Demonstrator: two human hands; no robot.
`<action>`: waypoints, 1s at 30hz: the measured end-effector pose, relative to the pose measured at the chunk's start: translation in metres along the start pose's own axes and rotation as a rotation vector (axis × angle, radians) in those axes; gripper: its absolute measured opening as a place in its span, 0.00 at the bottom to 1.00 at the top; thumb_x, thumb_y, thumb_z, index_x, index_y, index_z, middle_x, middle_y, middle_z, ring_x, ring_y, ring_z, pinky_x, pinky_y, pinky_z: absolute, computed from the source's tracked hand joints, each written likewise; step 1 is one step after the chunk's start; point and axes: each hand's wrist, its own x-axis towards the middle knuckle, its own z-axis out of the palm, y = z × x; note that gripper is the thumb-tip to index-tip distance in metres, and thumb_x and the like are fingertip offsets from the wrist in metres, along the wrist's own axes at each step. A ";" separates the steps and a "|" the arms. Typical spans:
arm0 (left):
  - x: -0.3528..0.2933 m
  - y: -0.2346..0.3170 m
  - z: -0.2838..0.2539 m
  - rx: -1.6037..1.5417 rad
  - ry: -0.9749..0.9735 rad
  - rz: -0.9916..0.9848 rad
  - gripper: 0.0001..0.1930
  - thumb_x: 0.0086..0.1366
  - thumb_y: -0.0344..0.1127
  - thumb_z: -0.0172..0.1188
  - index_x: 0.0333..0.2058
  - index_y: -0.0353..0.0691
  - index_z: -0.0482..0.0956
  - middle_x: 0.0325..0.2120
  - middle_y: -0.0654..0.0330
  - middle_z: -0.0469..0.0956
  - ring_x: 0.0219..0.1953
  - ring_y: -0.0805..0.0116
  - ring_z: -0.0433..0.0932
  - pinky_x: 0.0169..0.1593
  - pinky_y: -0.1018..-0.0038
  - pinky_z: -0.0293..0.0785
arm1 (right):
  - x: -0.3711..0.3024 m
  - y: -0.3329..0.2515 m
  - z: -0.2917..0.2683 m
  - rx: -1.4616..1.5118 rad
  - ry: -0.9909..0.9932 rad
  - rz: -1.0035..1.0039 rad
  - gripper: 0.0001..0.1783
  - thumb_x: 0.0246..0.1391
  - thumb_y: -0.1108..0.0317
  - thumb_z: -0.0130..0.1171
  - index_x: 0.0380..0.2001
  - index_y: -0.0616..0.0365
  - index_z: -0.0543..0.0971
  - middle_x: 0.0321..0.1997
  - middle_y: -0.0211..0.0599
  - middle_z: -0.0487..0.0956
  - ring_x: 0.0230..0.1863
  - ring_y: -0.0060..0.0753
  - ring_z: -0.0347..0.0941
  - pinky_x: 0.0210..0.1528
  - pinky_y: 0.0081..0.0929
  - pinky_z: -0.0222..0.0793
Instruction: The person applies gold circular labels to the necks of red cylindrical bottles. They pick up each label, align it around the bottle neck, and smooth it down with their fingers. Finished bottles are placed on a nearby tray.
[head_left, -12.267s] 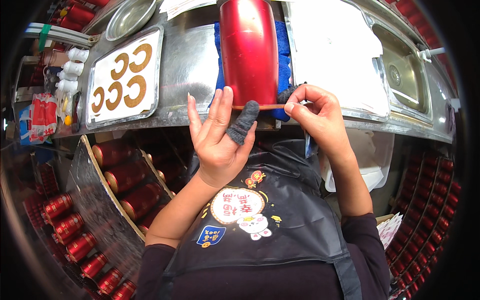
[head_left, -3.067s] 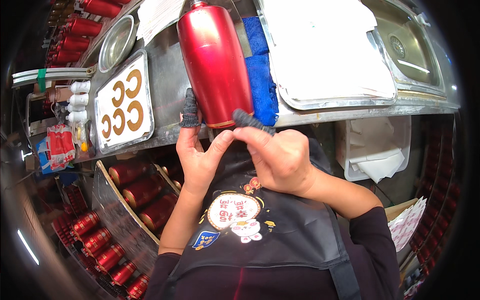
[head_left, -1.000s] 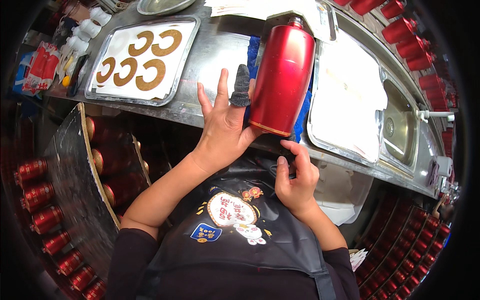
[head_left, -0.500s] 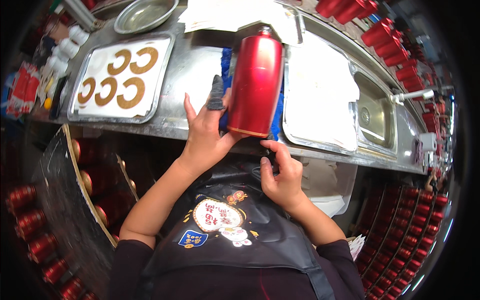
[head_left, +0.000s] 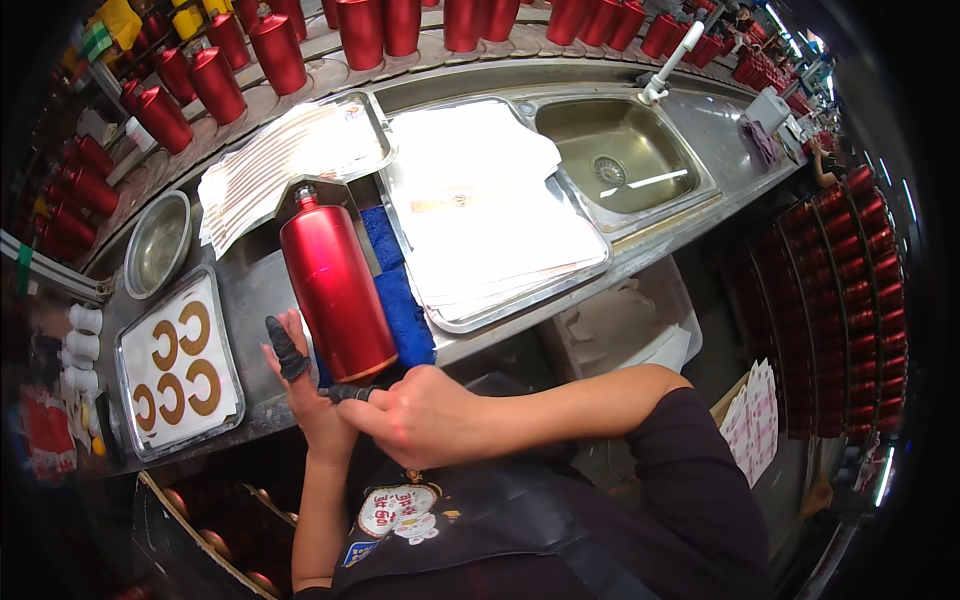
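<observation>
A glossy red bottle (head_left: 338, 280) with a bare neck lies tilted on blue cloth (head_left: 408, 300) on the metal counter, its neck end against a dark angular holder (head_left: 345, 192). Just left of its near end is my left hand (head_left: 322, 425), fingers apart, with a dark finger cot (head_left: 287, 350) on one finger. My right hand (head_left: 430, 415) reaches across and closes on a second dark finger cot (head_left: 350, 393) at my left thumb. Its fingertips are partly hidden behind the back of the hand.
A tray (head_left: 232, 385) with several gold C-shaped labels stands at left, beside a metal bowl (head_left: 157, 243). Trays of striped sheets (head_left: 285, 155) and white sheets (head_left: 480, 240) lie behind and right. A sink (head_left: 620, 160) follows. Red bottles (head_left: 275, 50) line a conveyor (head_left: 330, 85).
My view has swung right, so the counter appears shifted left. My right hand has crossed from beside the bottle's near end to my left thumb, bringing the dark finger cot against it.
</observation>
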 end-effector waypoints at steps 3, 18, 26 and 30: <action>-0.003 0.004 -0.008 -0.017 -0.035 -0.007 0.50 0.53 0.43 0.76 0.70 0.35 0.59 0.70 0.49 0.62 0.74 0.54 0.56 0.75 0.47 0.35 | -0.008 0.017 -0.026 0.184 0.169 -0.001 0.17 0.46 0.75 0.63 0.43 0.60 0.81 0.26 0.40 0.80 0.22 0.43 0.78 0.24 0.36 0.72; -0.002 0.006 -0.008 -0.152 -0.158 -0.165 0.57 0.48 0.44 0.81 0.70 0.31 0.54 0.70 0.46 0.62 0.73 0.54 0.59 0.75 0.45 0.32 | 0.009 0.219 -0.113 -0.637 -0.148 0.925 0.30 0.59 0.45 0.60 0.56 0.53 0.80 0.42 0.54 0.77 0.39 0.54 0.79 0.43 0.45 0.75; -0.006 -0.002 -0.005 -0.170 -0.195 -0.160 0.60 0.47 0.46 0.81 0.71 0.30 0.52 0.70 0.49 0.62 0.69 0.55 0.66 0.75 0.43 0.32 | 0.047 0.294 -0.128 -0.560 0.023 0.795 0.28 0.49 0.51 0.70 0.47 0.60 0.81 0.48 0.54 0.78 0.47 0.55 0.79 0.48 0.44 0.74; -0.002 0.002 -0.009 -0.116 -0.187 -0.092 0.59 0.48 0.45 0.81 0.71 0.30 0.51 0.70 0.49 0.62 0.71 0.53 0.63 0.75 0.42 0.33 | 0.084 0.349 -0.140 -0.510 0.030 0.856 0.43 0.42 0.45 0.74 0.59 0.52 0.75 0.54 0.55 0.75 0.56 0.59 0.75 0.58 0.46 0.71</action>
